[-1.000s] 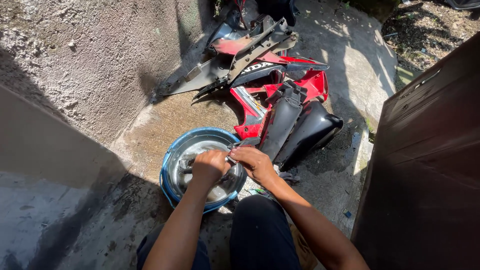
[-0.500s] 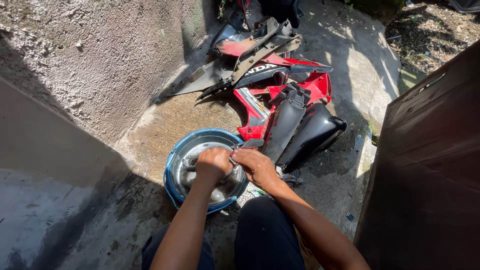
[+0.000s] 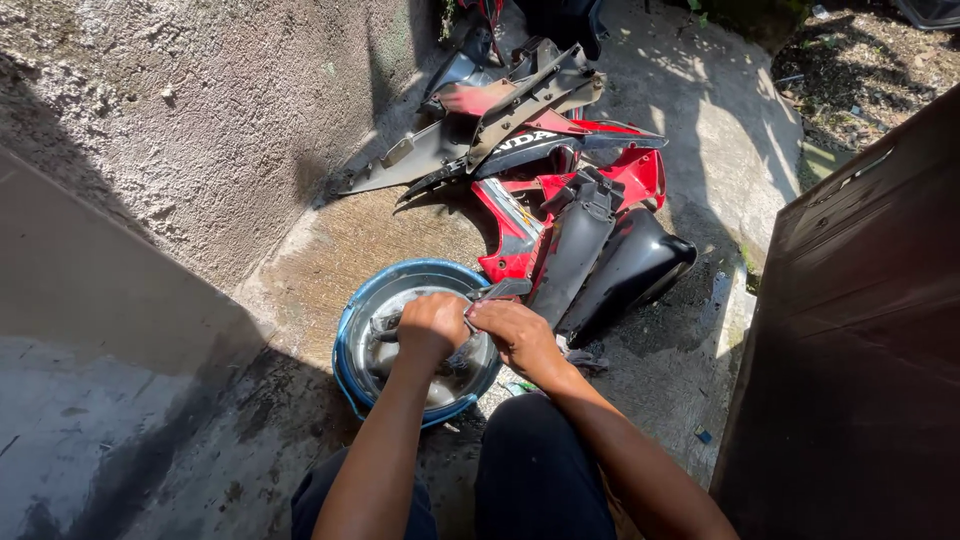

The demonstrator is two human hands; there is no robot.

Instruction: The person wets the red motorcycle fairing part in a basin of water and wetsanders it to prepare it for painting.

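Observation:
Both hands are together over a round blue basin with greyish water in it. My left hand is curled into a fist above the water. Beside it and touching it, my right hand is closed too. Between them they grip a small dark plastic part whose flat end sticks out toward the basin's far rim. What lies under the hands in the water is hidden.
Just beyond the basin lies a pile of red fairing panels, black fairing panels and grey trim pieces. A rough concrete wall rises on the left and a dark brown panel on the right. My knees are below the basin.
The two hands have stayed together over the basin, shifting only slightly. The view has drifted a little; nothing was let go.

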